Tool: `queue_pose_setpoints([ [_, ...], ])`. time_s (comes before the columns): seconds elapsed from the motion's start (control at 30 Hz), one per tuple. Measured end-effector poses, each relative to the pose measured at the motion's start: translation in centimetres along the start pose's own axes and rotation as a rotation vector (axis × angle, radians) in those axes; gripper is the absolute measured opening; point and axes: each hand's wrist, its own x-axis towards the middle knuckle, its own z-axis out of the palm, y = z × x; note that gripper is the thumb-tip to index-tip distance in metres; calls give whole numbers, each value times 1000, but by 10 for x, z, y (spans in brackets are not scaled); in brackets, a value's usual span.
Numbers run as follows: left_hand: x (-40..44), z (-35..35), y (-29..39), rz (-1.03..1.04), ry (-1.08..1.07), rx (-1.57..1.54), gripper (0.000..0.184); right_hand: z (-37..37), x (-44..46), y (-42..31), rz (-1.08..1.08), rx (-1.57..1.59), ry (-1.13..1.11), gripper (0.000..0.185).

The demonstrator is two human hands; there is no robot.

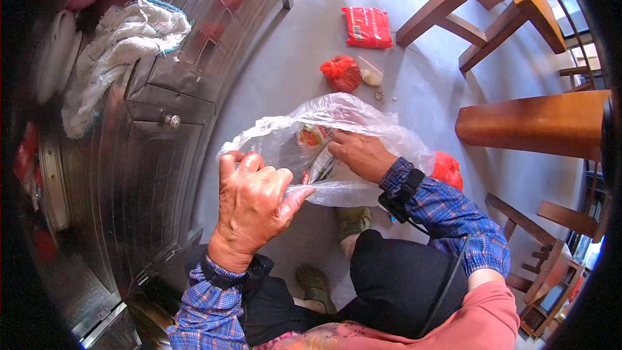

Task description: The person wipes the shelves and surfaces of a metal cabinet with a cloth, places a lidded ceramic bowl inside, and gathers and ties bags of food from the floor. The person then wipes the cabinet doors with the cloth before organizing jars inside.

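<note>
A clear plastic bag (259, 135) is held up over the floor with its mouth spread wide. My left hand (249, 204) is closed on the near left part of its rim, thumb and fingers pinching the film. Inside the bag mouth is my right hand (364, 155), its fingers curled and partly hidden beside the packets. A packet with a red and yellow print (312, 135) and a silvery packet (321, 165) lie in the bag. What the right fingers hold, if anything, does not show clearly.
Beyond the bag lie a red net bag (342, 74), a small clear pouch (370, 74) and a red packet (367, 27). Another red bag (446, 170) is by my right forearm. Dark cabinets (170, 149) with a white cloth (133, 42) stand left; wooden stools (479, 10) stand right.
</note>
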Motion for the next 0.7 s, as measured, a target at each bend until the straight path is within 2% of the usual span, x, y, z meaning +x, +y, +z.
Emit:
queue_pose_setpoints([
  [0.07, -1, 2, 0, 12, 57, -19, 28, -3, -5, 7, 4, 86, -173, 20],
  [0.2, -2, -5, 2, 16, 25, 28, 25, 3, -6, 14, -7, 176, -145, 19],
  [0.3, -5, -8, 3, 33, 42, 30, 22, -8, 7, 12, -74, 18, -224, 16],
  [0.37, -7, -10, 5, 33, 53, 35, 20, -34, 26, -4, 83, 59, -452, 24],
  [0.4, -8, -11, 7, 36, 52, 35, 20, -27, 38, -2, 85, 61, -450, 24],
  [0.5, -11, -11, 13, 30, 52, 3, 19, 26, 62, 24, 117, 97, -214, 24],
  [0.57, -11, -9, 15, 26, 50, -3, 19, 63, 68, 42, 10, -52, 182, 28],
  [0.67, -13, -6, 14, 22, 46, -7, 19, 61, 69, 39, -20, -125, 248, 27],
  [0.7, -13, -6, 13, 15, 43, -7, 19, 46, 66, 37, -70, -44, 201, 26],
])
